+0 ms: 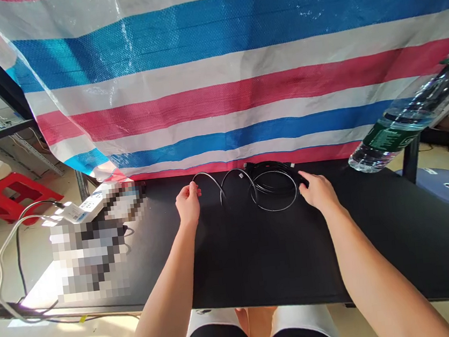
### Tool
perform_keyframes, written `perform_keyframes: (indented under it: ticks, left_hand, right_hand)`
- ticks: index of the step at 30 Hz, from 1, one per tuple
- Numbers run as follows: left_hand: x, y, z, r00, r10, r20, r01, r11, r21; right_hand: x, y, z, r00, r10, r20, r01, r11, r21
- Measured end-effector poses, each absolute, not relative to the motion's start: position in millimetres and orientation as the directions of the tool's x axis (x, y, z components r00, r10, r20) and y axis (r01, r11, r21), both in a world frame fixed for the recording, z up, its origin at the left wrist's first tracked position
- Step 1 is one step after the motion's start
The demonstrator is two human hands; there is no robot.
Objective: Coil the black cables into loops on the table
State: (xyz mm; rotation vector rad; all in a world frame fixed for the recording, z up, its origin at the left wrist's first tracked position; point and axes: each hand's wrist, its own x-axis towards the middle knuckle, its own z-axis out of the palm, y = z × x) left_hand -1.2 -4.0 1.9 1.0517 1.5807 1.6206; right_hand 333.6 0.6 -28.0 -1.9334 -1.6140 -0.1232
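Note:
A black cable [280, 207] lies partly coiled on the black tabletop [259, 262], its loose loops running out to the left. My left hand [188, 201] pinches one stretch of it, fingers closed, left of the coil. At the coil's right edge, my right hand [318, 189] has its thumb and fingers closed on a black part of the bundle; what exactly sits between the fingertips is partly hidden. Light-coloured connector ends [292, 165] show at the top of the coil.
A large water bottle [387, 136] with a green label stands at the back right. A white power strip [98, 202] with plugged-in cords and blurred items lie at the left. Behind the table hangs a striped plastic sheet [220, 93]. A red stool [12, 195] is beyond the left edge.

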Motion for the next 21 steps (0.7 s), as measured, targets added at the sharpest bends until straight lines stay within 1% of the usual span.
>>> perform_keyframes:
  ticks: [1,3,6,8,10,12,13,15,16,17,19,20,21]
  left_hand:
    - [-2,-4,1,-0.481,0.865,0.139,0.141,-0.080,0.987]
    - [-3,-6,1,-0.496,0.839,0.224,0.257,-0.104,0.961]
    - [-6,-9,4,-0.526,0.773,0.354,0.374,-0.164,0.913]
    - [-7,-11,8,-0.558,0.731,0.393,0.371,-0.204,0.906]
    - [-9,-13,13,-0.602,0.694,0.394,0.320,-0.242,0.916]
    - [-10,-14,17,-0.653,0.677,0.341,0.233,-0.248,0.940]
    - [-11,-13,20,-0.678,0.675,0.293,0.178,-0.235,0.955]
    - [-13,-12,25,-0.723,0.669,0.174,0.043,-0.207,0.977]
    - [-14,-11,27,-0.738,0.665,0.112,-0.037,-0.206,0.978]
    - [-15,-9,29,-0.748,0.662,0.052,-0.122,-0.214,0.969]
    - [-19,-7,33,-0.760,0.647,-0.069,-0.285,-0.235,0.929]
    - [-21,-5,34,-0.761,0.635,-0.133,-0.357,-0.239,0.903]
    - [-25,-4,34,-0.759,0.619,-0.199,-0.423,-0.237,0.875]
  right_hand:
    - [332,0,-26,0.245,0.865,0.438,0.923,-0.069,-0.379]
    - [329,-3,-20,0.289,0.859,0.423,0.911,-0.111,-0.397]
    - [331,-9,-7,0.400,0.837,0.372,0.852,-0.191,-0.487]
    - [335,-12,0,0.472,0.828,0.302,0.799,-0.257,-0.543]
    - [339,-12,5,0.526,0.823,0.215,0.738,-0.316,-0.596]
    - [341,-12,8,0.528,0.839,0.128,0.646,-0.300,-0.702]
    - [341,-12,9,0.503,0.860,0.086,0.571,-0.256,-0.780]
    - [339,-14,14,0.421,0.906,0.042,0.338,-0.113,-0.934]
    - [337,-16,17,0.390,0.919,0.051,0.193,-0.027,-0.981]
    - [336,-18,22,0.381,0.921,0.076,0.050,0.062,-0.997]
    - [334,-24,32,0.440,0.889,0.124,-0.194,0.229,-0.954]
    - [334,-27,37,0.506,0.856,0.111,-0.291,0.290,-0.912]
    - [334,-30,42,0.572,0.818,0.063,-0.376,0.330,-0.866]
